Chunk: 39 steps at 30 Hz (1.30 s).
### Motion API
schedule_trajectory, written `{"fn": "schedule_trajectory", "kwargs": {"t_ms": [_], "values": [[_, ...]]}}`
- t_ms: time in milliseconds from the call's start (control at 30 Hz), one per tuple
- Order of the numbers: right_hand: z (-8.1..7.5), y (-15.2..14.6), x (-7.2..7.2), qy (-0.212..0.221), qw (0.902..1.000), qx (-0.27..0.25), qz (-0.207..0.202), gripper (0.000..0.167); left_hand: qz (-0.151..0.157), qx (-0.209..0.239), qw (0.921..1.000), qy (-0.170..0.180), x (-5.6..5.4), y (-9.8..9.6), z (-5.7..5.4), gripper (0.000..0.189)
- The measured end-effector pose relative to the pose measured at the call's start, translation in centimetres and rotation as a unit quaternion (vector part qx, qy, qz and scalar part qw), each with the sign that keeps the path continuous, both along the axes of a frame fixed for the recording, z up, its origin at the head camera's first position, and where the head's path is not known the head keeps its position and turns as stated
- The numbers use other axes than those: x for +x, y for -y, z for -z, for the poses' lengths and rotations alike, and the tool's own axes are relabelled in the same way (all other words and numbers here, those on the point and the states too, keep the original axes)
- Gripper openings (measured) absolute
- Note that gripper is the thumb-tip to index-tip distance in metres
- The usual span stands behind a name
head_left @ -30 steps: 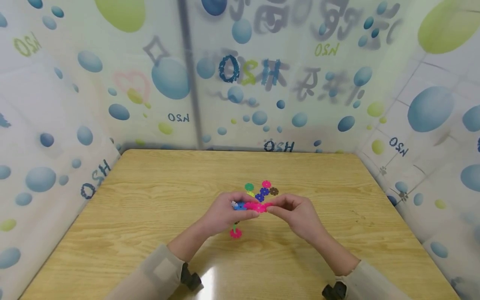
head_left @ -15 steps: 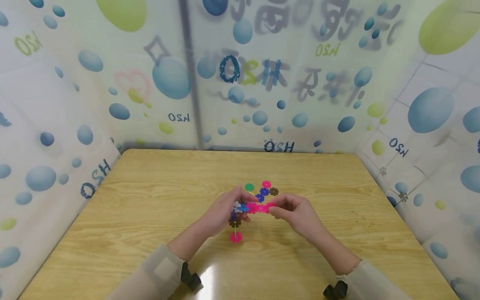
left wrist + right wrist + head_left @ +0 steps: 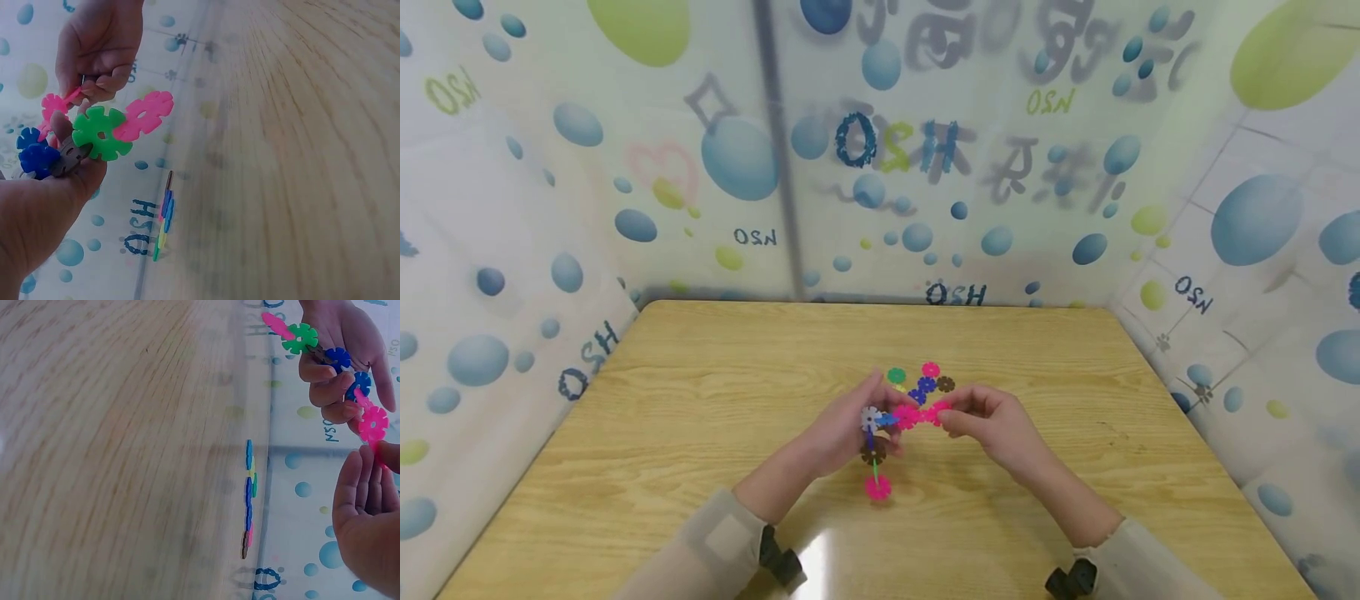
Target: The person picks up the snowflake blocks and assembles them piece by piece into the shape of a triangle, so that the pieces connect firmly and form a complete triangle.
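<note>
A chain of interlocking snowflake discs (image 3: pixel 906 416) hangs between the hands above the table. The right hand (image 3: pixel 1000 429) pinches the pink disc at one end between thumb and fingers. The left hand (image 3: pixel 835 432) is under the chain's middle, its thumb apart from its loosely bent fingers in the right wrist view. A white disc (image 3: pixel 867 414), a brown disc (image 3: pixel 867 457) and a lower pink disc (image 3: pixel 878 492) hang on the left-hand side. Blue discs (image 3: pixel 339 357) and a green disc (image 3: pixel 112 147) join the chain. The right hand's pinched disc is partly hidden by its fingers.
Beyond the hands, several loose discs lie on the wooden table (image 3: pixel 737 358): green (image 3: pixel 897 376), pink (image 3: pixel 931 369), dark blue (image 3: pixel 927 384), brown (image 3: pixel 946 383) and a partly hidden yellow one. A patterned curtain (image 3: pixel 880 208) stands behind and at both sides.
The left hand has loosened from gripping the chain, its thumb and fingers spreading apart. The chain's lower end with the brown and pink discs has swung down into view. The right hand keeps its pinch.
</note>
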State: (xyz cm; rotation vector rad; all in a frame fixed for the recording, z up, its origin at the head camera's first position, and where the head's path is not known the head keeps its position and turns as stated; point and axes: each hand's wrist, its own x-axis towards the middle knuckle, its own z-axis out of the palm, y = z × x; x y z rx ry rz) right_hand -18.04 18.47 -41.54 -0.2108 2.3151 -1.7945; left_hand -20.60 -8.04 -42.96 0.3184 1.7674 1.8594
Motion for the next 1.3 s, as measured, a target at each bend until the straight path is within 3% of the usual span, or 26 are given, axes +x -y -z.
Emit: {"fn": "schedule_trajectory", "kwargs": {"t_ms": [67, 233, 333, 500, 600, 867, 1067, 1300], "values": [[0.0, 0.1, 0.0, 0.002, 1.0, 0.001, 0.002, 0.027, 0.006, -0.01, 0.9999, -0.005, 0.0, -0.1, 0.0, 0.07], [0.2, 0.2, 0.0, 0.003, 0.9999, 0.011, 0.0, 0.026, 0.02, -0.065, 0.9959, -0.06, 0.1, -0.2, 0.2, 0.044], [0.4, 0.1, -0.2, -0.002, 0.9997, 0.019, -0.015, 0.026, 0.01, -0.099, 0.9911, -0.088, 0.2, -0.1, 0.2, 0.041], [0.5, -0.9, -0.9, -0.01, 0.9966, 0.034, -0.074, 0.029, -0.003, -0.113, 0.9877, -0.107, 0.1, 0.0, 0.3, 0.038], [0.6, -2.0, -1.9, -0.014, 0.9942, 0.058, -0.089, 0.032, -0.007, -0.118, 0.986, -0.117, 0.1, 0.2, 0.2, 0.037], [2.0, -3.3, -5.6, 0.012, 0.9899, 0.137, -0.032, 0.03, -0.025, -0.127, 0.9819, -0.138, -0.1, 0.8, 0.1, 0.034], [3.1, -3.1, -7.8, 0.018, 0.9803, 0.195, -0.025, 0.027, -0.028, -0.119, 0.9822, -0.143, -0.2, 1.0, 0.1, 0.033], [3.3, -2.1, -9.6, 0.033, 0.9698, 0.241, -0.013, 0.031, -0.039, -0.123, 0.9802, -0.15, -0.1, 1.2, 0.1, 0.032]]}}
